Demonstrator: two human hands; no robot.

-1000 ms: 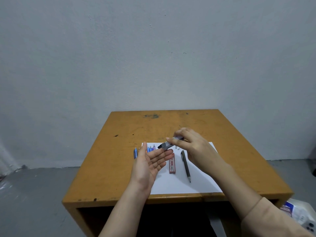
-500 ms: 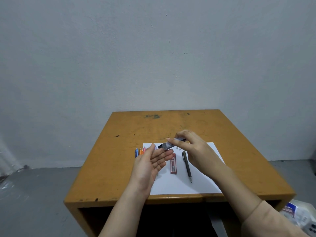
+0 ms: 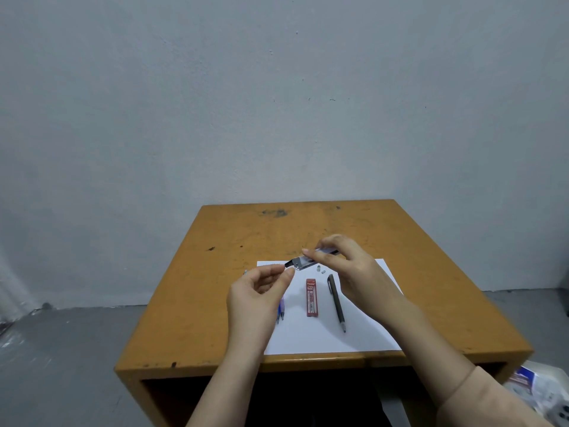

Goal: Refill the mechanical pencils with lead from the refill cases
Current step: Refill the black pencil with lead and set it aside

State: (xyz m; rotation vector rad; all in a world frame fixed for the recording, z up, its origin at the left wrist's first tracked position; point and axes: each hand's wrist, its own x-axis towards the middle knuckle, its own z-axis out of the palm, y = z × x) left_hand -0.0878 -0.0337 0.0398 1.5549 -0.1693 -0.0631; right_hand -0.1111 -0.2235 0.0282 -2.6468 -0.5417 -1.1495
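The fingers of my right hand [image 3: 348,266] are pinching a clear lead refill case [image 3: 308,261] above the desk [image 3: 191,303], holding it tilted with its dark end toward my left hand [image 3: 258,291], whose curled fingers are hovering just beside it, gripping lead or not I cannot tell.

My orange-yellow wooden table [image 3: 215,303] looked painted, worn and scuffed with dark marks. The white paper sheet [image 3: 323,337] on it was matt and smooth. The clear plastic refill case [image 3: 308,261] pinched in my right hand [image 3: 348,269] looked glossy, as did the flat red plastic refill case [image 3: 311,298]. The grey wall [image 3: 277,103] was matt, faintly rough plaster.
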